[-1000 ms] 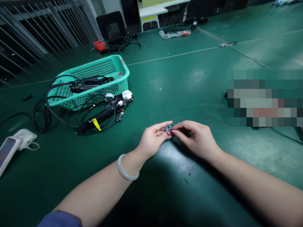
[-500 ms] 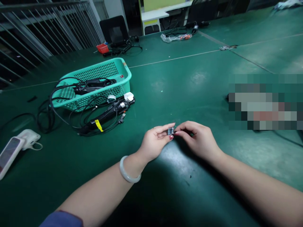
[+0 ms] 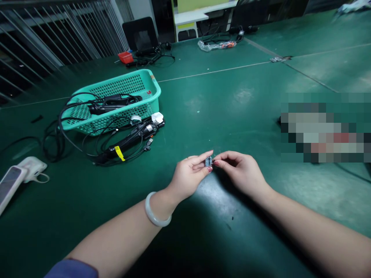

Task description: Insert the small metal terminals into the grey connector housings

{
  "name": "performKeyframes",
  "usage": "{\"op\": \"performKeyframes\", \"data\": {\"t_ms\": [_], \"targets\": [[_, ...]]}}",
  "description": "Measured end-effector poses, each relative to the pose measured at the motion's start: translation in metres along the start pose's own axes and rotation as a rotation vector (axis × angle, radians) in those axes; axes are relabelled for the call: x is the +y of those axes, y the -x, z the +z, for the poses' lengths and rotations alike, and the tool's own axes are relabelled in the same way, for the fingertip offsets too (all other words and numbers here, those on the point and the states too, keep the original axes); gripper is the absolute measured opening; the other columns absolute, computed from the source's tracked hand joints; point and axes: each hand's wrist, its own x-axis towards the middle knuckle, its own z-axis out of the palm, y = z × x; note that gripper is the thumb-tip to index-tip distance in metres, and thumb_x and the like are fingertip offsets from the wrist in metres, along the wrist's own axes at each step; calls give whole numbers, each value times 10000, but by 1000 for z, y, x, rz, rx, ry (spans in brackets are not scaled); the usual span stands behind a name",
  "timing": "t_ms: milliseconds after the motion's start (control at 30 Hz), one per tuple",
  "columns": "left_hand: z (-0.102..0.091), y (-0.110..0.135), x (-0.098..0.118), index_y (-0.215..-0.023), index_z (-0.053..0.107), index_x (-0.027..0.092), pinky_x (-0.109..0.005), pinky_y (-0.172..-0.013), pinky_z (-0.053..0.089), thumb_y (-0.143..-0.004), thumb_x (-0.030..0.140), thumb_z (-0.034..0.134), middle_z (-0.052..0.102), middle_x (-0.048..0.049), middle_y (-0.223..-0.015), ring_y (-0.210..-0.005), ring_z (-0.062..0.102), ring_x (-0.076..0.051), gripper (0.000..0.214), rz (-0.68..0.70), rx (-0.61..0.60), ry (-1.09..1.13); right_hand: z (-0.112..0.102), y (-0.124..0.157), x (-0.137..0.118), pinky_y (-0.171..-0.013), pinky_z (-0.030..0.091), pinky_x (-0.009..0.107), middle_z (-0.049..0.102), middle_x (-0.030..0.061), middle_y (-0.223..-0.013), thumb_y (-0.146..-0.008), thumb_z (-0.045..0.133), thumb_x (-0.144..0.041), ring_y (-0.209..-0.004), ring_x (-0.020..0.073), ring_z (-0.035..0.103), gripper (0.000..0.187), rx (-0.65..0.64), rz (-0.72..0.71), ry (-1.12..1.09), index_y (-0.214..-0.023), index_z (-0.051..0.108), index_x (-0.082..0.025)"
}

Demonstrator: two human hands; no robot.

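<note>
A small grey-blue part (image 3: 208, 161) is pinched between the fingertips of both hands, just above the green table (image 3: 203, 100). My left hand (image 3: 189, 177) grips it from the left with thumb and forefinger; a pale bangle (image 3: 154, 210) sits on that wrist. My right hand (image 3: 242, 172) meets it from the right with its fingers curled, fingertips touching the part. What the part is stays too small to make out.
A teal mesh basket (image 3: 136, 83) holding black cables stands at the left. In front of it lies a black tool (image 3: 131, 138) with a yellow tag and tangled cords. A phone (image 3: 10, 185) on a white charger lies at the far left edge. A blurred patch covers the right side.
The hands have stayed together around the small part, which has turned slightly between the fingertips. The view shifted a little; nothing else on the table moved.
</note>
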Motion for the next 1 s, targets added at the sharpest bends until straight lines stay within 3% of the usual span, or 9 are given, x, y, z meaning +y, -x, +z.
{"op": "performKeyframes", "data": {"t_ms": [300,500,733,1000], "targets": [[-6,-1,-7,-1205,620,202,-363,-1005,455,-717,242,707,680,-60,-1010,-1024,627,-190,497,69,-11,-108,2,1,-2,-631,462,301,700,37,-712,-710,644,-375,-638,163,595,186,-40,100,-89,-718,682,-194],[-2,0,-4,-1179,635,202,-337,-958,492,-699,198,706,625,-65,-1114,-938,657,-155,485,11,-6,-24,2,2,-3,-646,450,321,695,41,-728,-726,636,-371,-652,173,589,185,-12,51,4,-739,687,-194],[0,0,-1,-1160,647,181,-342,-999,475,-712,165,684,620,-85,-1142,-992,655,-175,450,12,3,-24,1,2,-3,-639,443,316,687,37,-722,-743,629,-368,-638,165,576,184,3,28,33,-735,681,-191],[2,3,9,-1081,682,143,-324,-890,533,-723,167,681,689,-86,-1002,-850,682,-152,358,-46,36,-68,5,4,-3,-598,434,299,658,31,-680,-763,610,-341,-622,159,567,166,3,-37,93,-696,637,-190]]}}
